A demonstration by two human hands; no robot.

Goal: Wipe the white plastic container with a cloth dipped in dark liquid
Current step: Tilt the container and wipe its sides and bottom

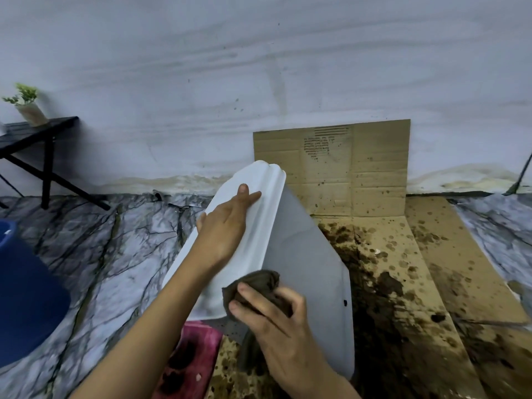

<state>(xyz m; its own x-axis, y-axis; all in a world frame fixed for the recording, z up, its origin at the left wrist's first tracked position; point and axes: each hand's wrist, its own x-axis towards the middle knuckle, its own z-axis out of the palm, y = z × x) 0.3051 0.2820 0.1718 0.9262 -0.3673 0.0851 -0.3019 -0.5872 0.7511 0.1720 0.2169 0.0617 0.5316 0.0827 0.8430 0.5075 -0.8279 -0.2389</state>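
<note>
stained brown cardboard [374, 174] lines floor and wall behind the tilted smooth white plastic container [305, 254]. flat left hand [227, 226] fingers rest on its ridged rim; right hand [276, 321] clutches a bunched dark brown cloth [259, 286] against its side.

Landmark: flattened cardboard sheet [426, 283], brown, heavily spotted with dark stains, lying on the floor with one flap [345, 168] propped upright against the wall.
- Wall [259, 67]: pale, streaked, discoloured along its base, behind the cardboard.
- Floor [115, 254]: marble-patterned with dark veins, left and right of the cardboard.
- Black folding table [37, 136]: far left of the cardboard, against the wall.
- Small potted plant [27, 106]: on that table.
- Blue tub [26, 298]: well left of the cardboard, at the frame edge.
- Pink stained cloth [190, 361]: just beside the cardboard's near-left corner.
</note>
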